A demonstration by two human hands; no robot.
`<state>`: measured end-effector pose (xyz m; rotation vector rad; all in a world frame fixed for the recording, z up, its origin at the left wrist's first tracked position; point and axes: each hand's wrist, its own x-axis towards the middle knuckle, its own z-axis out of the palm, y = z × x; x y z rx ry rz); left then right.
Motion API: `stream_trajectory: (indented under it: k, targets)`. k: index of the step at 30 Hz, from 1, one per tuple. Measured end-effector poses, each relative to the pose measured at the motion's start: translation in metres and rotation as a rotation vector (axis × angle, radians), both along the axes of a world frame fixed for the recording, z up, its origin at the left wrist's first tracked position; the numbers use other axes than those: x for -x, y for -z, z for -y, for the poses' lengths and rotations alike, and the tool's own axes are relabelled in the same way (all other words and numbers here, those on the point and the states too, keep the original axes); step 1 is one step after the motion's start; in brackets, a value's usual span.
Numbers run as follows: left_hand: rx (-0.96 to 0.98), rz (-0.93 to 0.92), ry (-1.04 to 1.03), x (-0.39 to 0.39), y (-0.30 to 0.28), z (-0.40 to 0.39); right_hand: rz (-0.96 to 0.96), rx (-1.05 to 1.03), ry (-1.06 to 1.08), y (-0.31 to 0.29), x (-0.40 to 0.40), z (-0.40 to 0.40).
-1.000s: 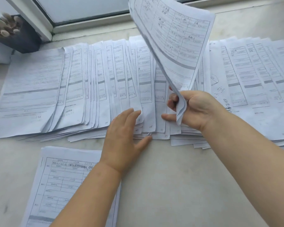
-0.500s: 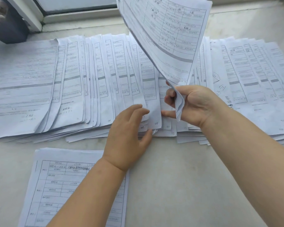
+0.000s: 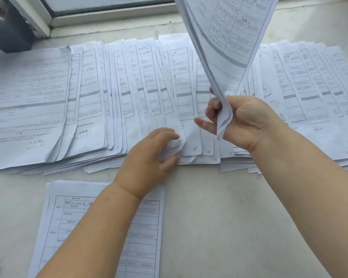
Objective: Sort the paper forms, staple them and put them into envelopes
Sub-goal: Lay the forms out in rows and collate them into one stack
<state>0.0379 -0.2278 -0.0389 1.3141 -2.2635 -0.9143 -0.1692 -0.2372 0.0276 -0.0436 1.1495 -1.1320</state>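
The right hand [image 3: 243, 121] pinches the bottom corner of a lifted sheaf [image 3: 229, 37] of forms, thumb and curled fingers clamping the crumpled corner while the index finger points left. The sheaf rises up and away over the spread and droops to a fold at the grip. That suggests thin, limp, light paper, which will sag unless held near an edge with some tension.

The left hand [image 3: 149, 157] curls its fingers over the near corner of one form [image 3: 179, 125] in the fanned spread [image 3: 109, 97], peeling it up; the corner bends softly. Corners look like the best place to grip, since the sheets overlap closely and could slide together.

A separate stack [image 3: 54, 227] lies nearer, under the left forearm, on the pale counter [image 3: 219, 217].
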Motion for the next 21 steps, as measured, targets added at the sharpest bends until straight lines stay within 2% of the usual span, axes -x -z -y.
stream_trajectory:
  k: [3, 6, 8, 9, 12, 13, 15, 17, 18, 21]
  targets:
    - [0.139, 0.035, 0.003, -0.002, -0.003, 0.000, -0.026, -0.036, -0.064, 0.006, -0.010, 0.001]
    - [0.372, 0.229, -0.080, -0.003, -0.002, -0.005, -0.092, -0.081, -0.101, 0.012, -0.016, 0.002]
    - [0.298, 0.301, -0.215, -0.008, 0.004, -0.006, -0.120, -0.077, -0.101, 0.012, -0.017, 0.001]
    - [0.221, 0.280, -0.271, -0.011, 0.008, -0.006, -0.127, -0.069, -0.081, 0.012, -0.017, 0.001]
    - [0.120, -0.025, -0.428, -0.023, 0.014, -0.005, -0.176, -0.035, 0.098, 0.009, -0.009, -0.002]
    - [0.100, -0.142, -0.538, -0.026, 0.011, -0.004, -0.250, -0.010, 0.167, 0.007, -0.002, -0.005]
    - [0.063, -0.335, -0.824, -0.029, 0.002, 0.001, -0.518, 0.021, 0.203, 0.002, 0.015, -0.013]
    - [0.057, -0.473, -1.032, -0.033, -0.007, 0.006, -0.794, 0.014, 0.104, -0.007, 0.028, -0.021]
    - [0.074, -0.516, -1.055, -0.035, -0.011, 0.008, -0.880, 0.012, 0.033, -0.011, 0.029, -0.023]
    - [0.154, -0.533, -1.015, -0.039, -0.023, 0.008, -0.971, 0.041, -0.154, -0.012, 0.008, -0.010]
